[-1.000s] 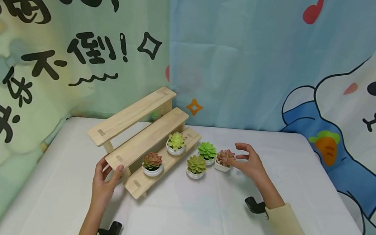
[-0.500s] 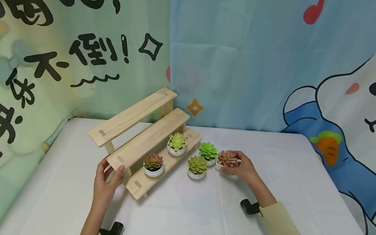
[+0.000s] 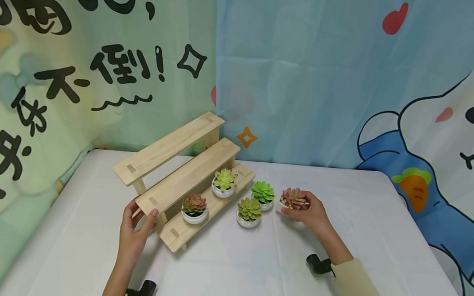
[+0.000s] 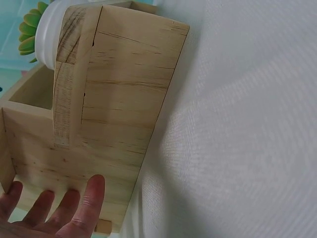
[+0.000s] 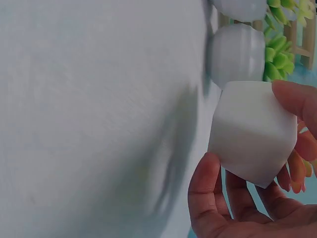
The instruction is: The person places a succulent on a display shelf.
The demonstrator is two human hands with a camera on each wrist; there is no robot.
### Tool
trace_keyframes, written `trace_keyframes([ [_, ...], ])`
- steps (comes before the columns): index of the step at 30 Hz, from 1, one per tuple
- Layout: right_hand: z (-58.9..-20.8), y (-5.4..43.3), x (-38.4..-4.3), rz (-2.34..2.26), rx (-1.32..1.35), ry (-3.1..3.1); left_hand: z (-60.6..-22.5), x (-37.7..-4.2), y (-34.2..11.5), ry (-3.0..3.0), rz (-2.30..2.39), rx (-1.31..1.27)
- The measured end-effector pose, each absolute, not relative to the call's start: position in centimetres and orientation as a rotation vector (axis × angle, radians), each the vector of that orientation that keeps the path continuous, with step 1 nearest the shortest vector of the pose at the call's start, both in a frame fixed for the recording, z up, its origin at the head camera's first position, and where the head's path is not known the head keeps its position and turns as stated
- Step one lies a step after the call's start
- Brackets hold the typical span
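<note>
A three-tier wooden plant stand (image 3: 188,174) stands at an angle on the table. My left hand (image 3: 134,234) holds its near end at the middle tier; in the left wrist view, the fingers (image 4: 91,203) reach to the side panel (image 4: 129,84). The right hand (image 3: 313,214) grips a potted reddish succulent (image 3: 292,198), thumb and fingers around its white angular pot (image 5: 252,129), which appears raised over the cloth with a shadow below. Close to its left are a bright green potted succulent (image 3: 263,193) and an olive-green one (image 3: 249,211).
On the lowest tier sit a reddish-brown potted succulent (image 3: 194,206) and a yellow-green one (image 3: 224,181). White cloth (image 3: 229,274) covers the table. Printed curtains (image 3: 306,80) hang behind and at the left.
My right hand has closed around the reddish succulent's pot and drawn it slightly right, away from the green ones. The left hand keeps its place on the stand.
</note>
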State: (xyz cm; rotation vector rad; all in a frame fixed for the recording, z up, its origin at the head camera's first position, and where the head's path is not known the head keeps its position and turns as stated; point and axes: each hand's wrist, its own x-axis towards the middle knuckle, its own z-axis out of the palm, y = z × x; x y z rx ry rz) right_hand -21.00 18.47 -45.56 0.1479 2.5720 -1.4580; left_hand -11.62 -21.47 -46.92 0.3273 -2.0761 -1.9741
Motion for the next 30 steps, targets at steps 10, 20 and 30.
trace_keyframes([
  [10,-43.7,18.7,-20.9,-1.467,0.12,2.697,-47.0,-11.6,-21.5,-2.064,-1.987,0.339],
  [20,-41.5,17.5,-20.6,-1.497,0.081,2.725,-46.9,-11.8,-21.8,-2.07,-2.006,0.315],
  [30,-39.3,15.2,-21.3,-1.526,-0.058,2.712,-47.3,-12.0,-22.0,-2.07,-2.0,0.315],
])
